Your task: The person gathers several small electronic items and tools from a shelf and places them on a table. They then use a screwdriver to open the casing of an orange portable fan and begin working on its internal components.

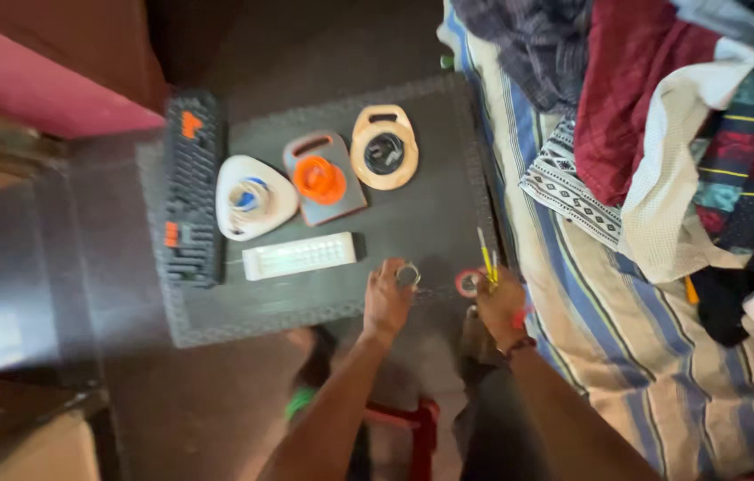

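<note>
Left hand: the left hand pinches a small silvery ring-shaped roll at its fingertips, just above the near edge of the dark mat.
Right hand: the right hand is closed around a yellow-handled tool that points up and away; the tool's kind is too blurred to tell.
Between the hands: a red tape roll lies on the mat, just beside the right hand.
Farther on the mat: a white flat bar, a white reel, a grey-and-orange reel, a tan reel.
Left edge: a black ribbed case with orange marks.
Right: a striped bedsheet under heaped clothes.
</note>
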